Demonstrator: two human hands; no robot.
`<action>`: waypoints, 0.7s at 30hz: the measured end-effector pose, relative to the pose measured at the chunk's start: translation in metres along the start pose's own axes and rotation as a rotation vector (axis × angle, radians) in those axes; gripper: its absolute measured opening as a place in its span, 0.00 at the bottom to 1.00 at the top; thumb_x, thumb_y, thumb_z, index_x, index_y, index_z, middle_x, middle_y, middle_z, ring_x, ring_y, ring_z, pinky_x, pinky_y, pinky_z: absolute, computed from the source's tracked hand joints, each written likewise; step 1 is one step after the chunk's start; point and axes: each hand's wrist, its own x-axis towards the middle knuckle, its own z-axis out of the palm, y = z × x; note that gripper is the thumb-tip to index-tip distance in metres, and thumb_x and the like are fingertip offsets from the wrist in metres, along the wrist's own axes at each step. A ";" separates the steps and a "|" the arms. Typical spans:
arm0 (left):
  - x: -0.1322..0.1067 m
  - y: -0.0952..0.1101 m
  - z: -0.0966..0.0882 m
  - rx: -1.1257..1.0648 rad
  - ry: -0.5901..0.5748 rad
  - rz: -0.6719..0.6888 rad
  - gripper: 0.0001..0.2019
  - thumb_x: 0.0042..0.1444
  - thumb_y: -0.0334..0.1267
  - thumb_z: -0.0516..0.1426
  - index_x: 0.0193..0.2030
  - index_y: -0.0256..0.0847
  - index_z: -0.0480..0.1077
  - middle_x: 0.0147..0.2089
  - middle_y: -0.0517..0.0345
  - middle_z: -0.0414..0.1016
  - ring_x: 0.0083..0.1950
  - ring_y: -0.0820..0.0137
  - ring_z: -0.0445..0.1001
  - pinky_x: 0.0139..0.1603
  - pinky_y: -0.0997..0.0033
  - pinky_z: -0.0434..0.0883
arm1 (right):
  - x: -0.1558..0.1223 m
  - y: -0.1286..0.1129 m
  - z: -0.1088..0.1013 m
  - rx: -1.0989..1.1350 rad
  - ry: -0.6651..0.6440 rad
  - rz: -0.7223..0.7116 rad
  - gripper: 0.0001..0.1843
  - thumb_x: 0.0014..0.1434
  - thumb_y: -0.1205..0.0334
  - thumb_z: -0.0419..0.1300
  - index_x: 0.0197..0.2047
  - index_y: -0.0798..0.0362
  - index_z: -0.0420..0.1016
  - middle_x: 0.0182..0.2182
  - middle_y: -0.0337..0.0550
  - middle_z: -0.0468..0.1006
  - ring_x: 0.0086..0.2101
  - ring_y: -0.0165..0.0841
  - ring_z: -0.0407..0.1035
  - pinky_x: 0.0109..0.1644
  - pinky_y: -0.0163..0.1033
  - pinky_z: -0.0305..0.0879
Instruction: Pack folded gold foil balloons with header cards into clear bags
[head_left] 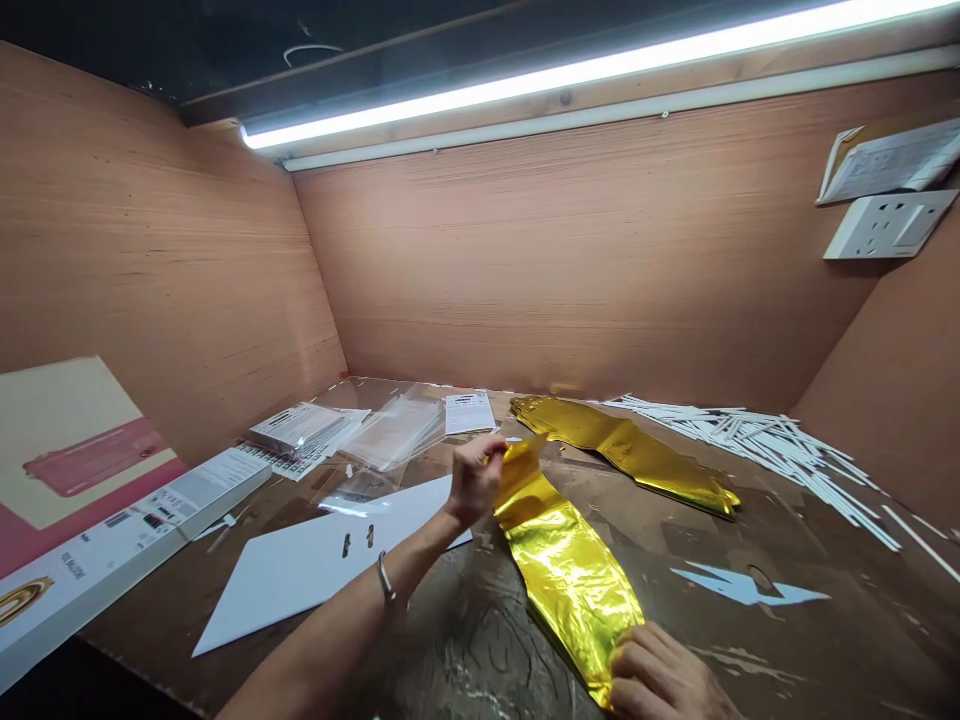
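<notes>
A shiny gold foil balloon [574, 565], flat and uninflated, stretches at a slant between my two hands. My left hand [477, 482] is closed on its far end, which is lifted a little and folded over. At the near end, my right hand [664, 675] grips the lower edge with curled fingers. Behind it lies a stack of flat gold foil balloons [630, 447]. Under my left forearm is a white card [300, 570] with two small slots.
Clear plastic sleeves [394, 425] and packed cards [296, 430] lie back left. A long box [135, 530] stands at the left edge. White sticks [757, 445] are heaped back right, with a pale blue cut-out [750, 583] nearer. Wooden panels [562, 250] enclose the table.
</notes>
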 end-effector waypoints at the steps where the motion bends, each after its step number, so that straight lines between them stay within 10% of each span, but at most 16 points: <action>1: -0.016 0.006 0.000 0.031 -0.122 0.096 0.02 0.43 0.31 0.56 0.23 0.39 0.70 0.27 0.58 0.73 0.33 0.70 0.70 0.39 0.71 0.66 | 0.000 -0.001 0.000 -0.006 -0.006 0.009 0.16 0.62 0.66 0.41 0.29 0.54 0.66 0.23 0.42 0.70 0.24 0.30 0.61 0.27 0.35 0.55; 5: -0.072 0.010 0.002 0.430 -0.716 0.700 0.06 0.51 0.33 0.50 0.29 0.38 0.67 0.34 0.50 0.72 0.42 0.64 0.68 0.45 0.62 0.63 | 0.001 -0.003 0.000 -0.026 -0.035 0.035 0.16 0.61 0.67 0.41 0.30 0.54 0.68 0.24 0.43 0.71 0.26 0.30 0.62 0.29 0.36 0.56; 8: -0.095 0.001 0.006 0.704 -0.902 0.838 0.04 0.52 0.33 0.49 0.32 0.37 0.64 0.39 0.48 0.69 0.48 0.61 0.64 0.48 0.59 0.61 | 0.000 -0.004 0.003 -0.054 -0.015 0.004 0.17 0.61 0.68 0.41 0.30 0.54 0.68 0.22 0.42 0.70 0.24 0.30 0.62 0.29 0.37 0.55; 13: -0.103 -0.003 0.008 0.694 -0.980 0.694 0.05 0.56 0.36 0.46 0.35 0.38 0.61 0.38 0.52 0.68 0.44 0.66 0.64 0.47 0.65 0.61 | 0.016 0.003 -0.013 -0.035 0.112 -0.049 0.15 0.60 0.66 0.42 0.31 0.53 0.67 0.20 0.40 0.68 0.23 0.29 0.60 0.29 0.38 0.53; 21: -0.097 0.000 -0.015 0.442 -0.829 0.210 0.11 0.60 0.35 0.39 0.40 0.38 0.59 0.30 0.60 0.65 0.29 0.75 0.62 0.30 0.78 0.61 | 0.110 0.061 -0.026 0.328 -0.126 0.322 0.10 0.52 0.72 0.49 0.34 0.54 0.69 0.31 0.44 0.71 0.34 0.33 0.61 0.40 0.40 0.56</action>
